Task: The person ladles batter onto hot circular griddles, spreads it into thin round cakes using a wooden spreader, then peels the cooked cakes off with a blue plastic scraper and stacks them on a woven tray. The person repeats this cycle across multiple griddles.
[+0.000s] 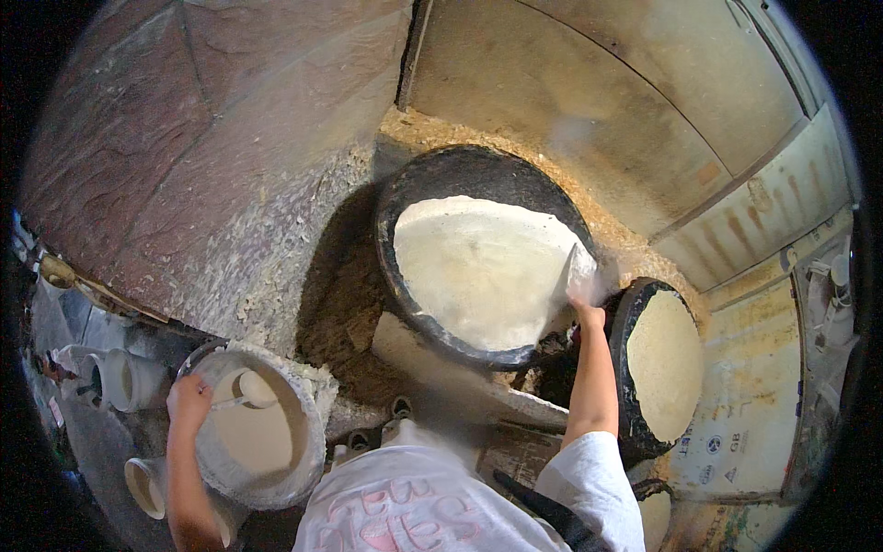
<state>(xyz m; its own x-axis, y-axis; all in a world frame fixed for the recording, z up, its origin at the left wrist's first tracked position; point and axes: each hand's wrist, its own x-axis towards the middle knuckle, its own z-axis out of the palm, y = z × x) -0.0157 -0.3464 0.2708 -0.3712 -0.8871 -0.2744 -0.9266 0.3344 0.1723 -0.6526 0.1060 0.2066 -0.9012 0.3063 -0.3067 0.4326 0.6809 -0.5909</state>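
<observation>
Head view: my right hand (589, 313) pinches one flat scraper (581, 272) at the right edge of one pale sheet (478, 271) on a big round black griddle (497, 167). My left hand (189, 400) curls at the rim of one bucket (315, 409) of batter (248, 437); I cannot tell if its fingers pinch the one ladle (258, 389) inside. Two more griddles (629, 368) show. My white shirt (441, 529) has pink letters, the pale board (754, 368) dark print
</observation>
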